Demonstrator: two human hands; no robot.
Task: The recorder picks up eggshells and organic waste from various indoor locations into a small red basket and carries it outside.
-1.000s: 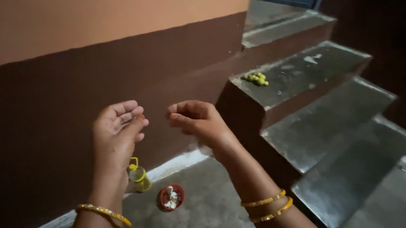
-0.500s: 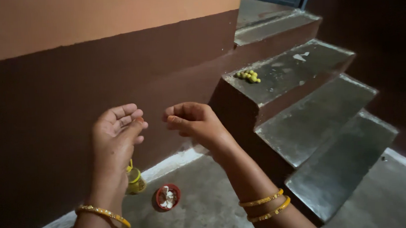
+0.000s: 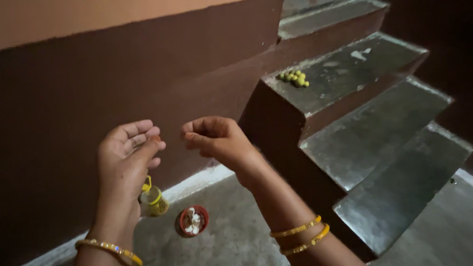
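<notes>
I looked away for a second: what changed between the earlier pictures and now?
Little. Both hands drifted slightly left in view as the camera shifted. The left hand still pinches something small; the right hand stays loosely curled. Nothing was picked up or dropped. The yellow jar and red bowl stay on the floor.

A small yellow jar (image 3: 153, 199) stands on the concrete floor (image 3: 236, 239) close against the foot of the brown wall (image 3: 61, 130), partly hidden behind the left wrist. It looks like clear plastic with a yellow lid flipped up and a yellow label wrapped round its body; the print on the label is too small to make out. Just beside it, to the right, sits a little round red dish (image 3: 193, 220) holding white bits, a container rather than a package and without any label. No signs and no screens show anywhere on the wall, the steps or the floor.
</notes>
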